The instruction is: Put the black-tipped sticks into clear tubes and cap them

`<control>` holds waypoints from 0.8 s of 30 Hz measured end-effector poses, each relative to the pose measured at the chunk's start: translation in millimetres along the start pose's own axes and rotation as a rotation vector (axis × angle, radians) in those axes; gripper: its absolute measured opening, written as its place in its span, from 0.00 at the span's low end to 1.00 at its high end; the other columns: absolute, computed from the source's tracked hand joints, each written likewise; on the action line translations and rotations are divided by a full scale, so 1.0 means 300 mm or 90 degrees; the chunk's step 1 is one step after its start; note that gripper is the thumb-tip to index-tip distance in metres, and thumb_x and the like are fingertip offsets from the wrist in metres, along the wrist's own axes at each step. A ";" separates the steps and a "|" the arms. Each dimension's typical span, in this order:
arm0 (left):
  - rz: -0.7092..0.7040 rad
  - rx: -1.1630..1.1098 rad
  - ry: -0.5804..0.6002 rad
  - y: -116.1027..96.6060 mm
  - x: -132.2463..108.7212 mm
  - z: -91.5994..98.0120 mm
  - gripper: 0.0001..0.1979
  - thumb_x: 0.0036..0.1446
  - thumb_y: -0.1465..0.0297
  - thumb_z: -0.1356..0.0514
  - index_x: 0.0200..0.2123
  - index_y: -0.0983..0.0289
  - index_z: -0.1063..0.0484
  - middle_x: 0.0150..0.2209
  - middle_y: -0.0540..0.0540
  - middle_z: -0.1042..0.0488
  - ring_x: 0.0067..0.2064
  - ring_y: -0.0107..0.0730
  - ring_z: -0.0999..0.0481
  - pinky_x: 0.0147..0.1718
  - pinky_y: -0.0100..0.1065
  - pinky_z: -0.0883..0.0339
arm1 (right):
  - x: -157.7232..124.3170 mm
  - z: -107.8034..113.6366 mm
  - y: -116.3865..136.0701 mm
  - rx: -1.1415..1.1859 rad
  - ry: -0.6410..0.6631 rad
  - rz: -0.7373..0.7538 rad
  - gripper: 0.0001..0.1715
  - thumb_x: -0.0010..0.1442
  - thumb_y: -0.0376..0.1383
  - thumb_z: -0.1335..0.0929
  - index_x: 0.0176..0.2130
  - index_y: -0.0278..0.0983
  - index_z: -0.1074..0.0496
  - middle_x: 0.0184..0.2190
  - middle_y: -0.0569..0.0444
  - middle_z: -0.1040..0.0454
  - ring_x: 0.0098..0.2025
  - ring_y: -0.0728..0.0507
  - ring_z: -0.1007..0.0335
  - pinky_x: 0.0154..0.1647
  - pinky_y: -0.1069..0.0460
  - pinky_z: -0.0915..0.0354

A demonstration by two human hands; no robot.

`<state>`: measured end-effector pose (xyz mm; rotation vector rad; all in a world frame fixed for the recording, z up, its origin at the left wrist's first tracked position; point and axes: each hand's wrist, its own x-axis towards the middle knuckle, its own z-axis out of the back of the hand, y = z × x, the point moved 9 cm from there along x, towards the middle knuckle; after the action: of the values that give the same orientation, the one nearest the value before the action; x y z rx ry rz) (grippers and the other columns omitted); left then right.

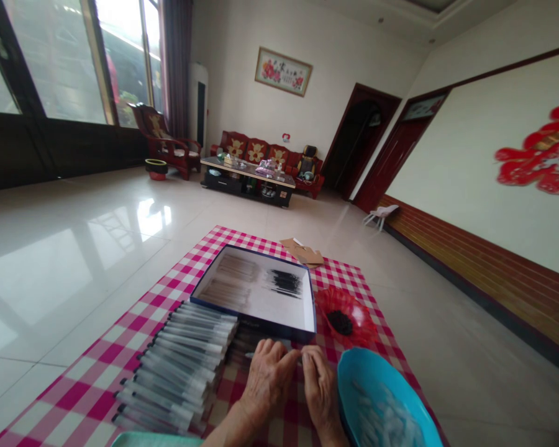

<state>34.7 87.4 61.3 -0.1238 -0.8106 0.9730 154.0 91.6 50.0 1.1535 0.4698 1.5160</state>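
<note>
My left hand (271, 374) is closed around a slim pen (249, 355), whose end sticks out to the left of the fist. Close beside it, my right hand (320, 386) pinches at the pen's other end; the fingers hide most of that part. Left of the hands lies a long row of clear-barrelled pens with dark ends (181, 360). A shallow white box with a blue rim (261, 310) sits just beyond the hands, holding thin pale sticks (226, 285) and a bunch of black ones (285, 282). By my right hand stands a blue bowl (368, 363) of small clear pieces (382, 416).
A red flower-shaped dish (358, 310) holds small black parts (339, 322). Brown cardboard (307, 253) lies at the far edge of the checked tablecloth (97, 372). A pale green container (153, 441) shows at the bottom. A coffee table (246, 180) and sofa stand across the room.
</note>
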 end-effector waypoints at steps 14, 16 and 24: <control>0.007 0.006 0.013 0.008 0.003 -0.003 0.12 0.60 0.74 0.48 0.42 0.57 0.28 0.29 0.53 0.32 0.32 0.36 0.36 0.34 0.37 0.46 | -0.005 -0.004 0.004 -0.001 0.022 0.009 0.14 0.64 0.43 0.40 0.34 0.40 0.31 0.32 0.53 0.27 0.36 0.43 0.30 0.39 0.52 0.36; 0.005 0.007 0.017 0.006 0.003 -0.005 0.12 0.60 0.74 0.48 0.42 0.57 0.28 0.29 0.53 0.32 0.32 0.36 0.36 0.34 0.37 0.46 | -0.004 -0.010 -0.009 -0.016 0.015 0.005 0.16 0.64 0.43 0.41 0.30 0.39 0.31 0.29 0.53 0.28 0.33 0.44 0.30 0.36 0.53 0.37; 0.009 -0.001 0.009 0.011 0.002 -0.009 0.11 0.60 0.74 0.49 0.37 0.59 0.27 0.28 0.53 0.32 0.32 0.36 0.36 0.34 0.37 0.45 | -0.002 -0.018 -0.010 -0.030 0.022 0.006 0.21 0.64 0.46 0.42 0.27 0.39 0.33 0.25 0.54 0.28 0.28 0.46 0.31 0.32 0.54 0.37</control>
<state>34.3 90.3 58.3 -0.1382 -0.7983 0.9840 150.9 93.6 44.9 1.0949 0.4500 1.5496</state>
